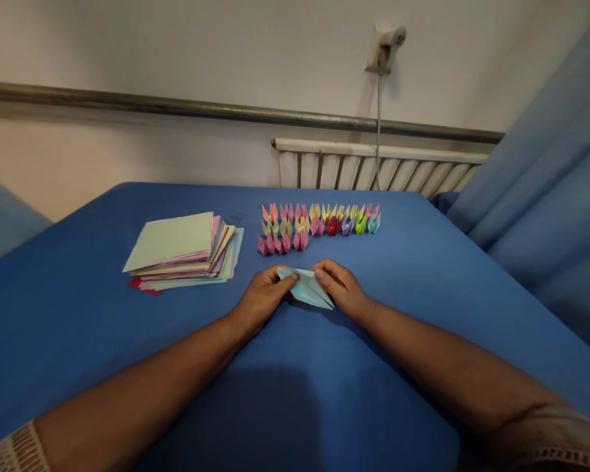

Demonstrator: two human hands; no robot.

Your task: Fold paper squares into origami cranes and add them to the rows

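A light blue sheet of origami paper (pixel 309 290), partly folded with a pointed end toward the lower right, is held between both hands just over the table. My left hand (pixel 264 292) pinches its left side, thumb on top. At the upper right edge, my right hand (pixel 343 286) grips it between thumb and fingers. Beyond the hands stand several small folded paper cranes (pixel 302 226) in three rows, in pink, yellow, green, red, purple and blue. To the left lies a thick, uneven stack of coloured paper sheets (pixel 177 242), pale yellow-green on top.
The blue-covered table (pixel 388 387) reaches back to a wall with a metal rail (pixel 177 103). A white barred frame (pixel 354 151) stands behind the table. A cable hangs from a wall socket (pixel 381 51). Blue curtains (pixel 545 177) hang on the right.
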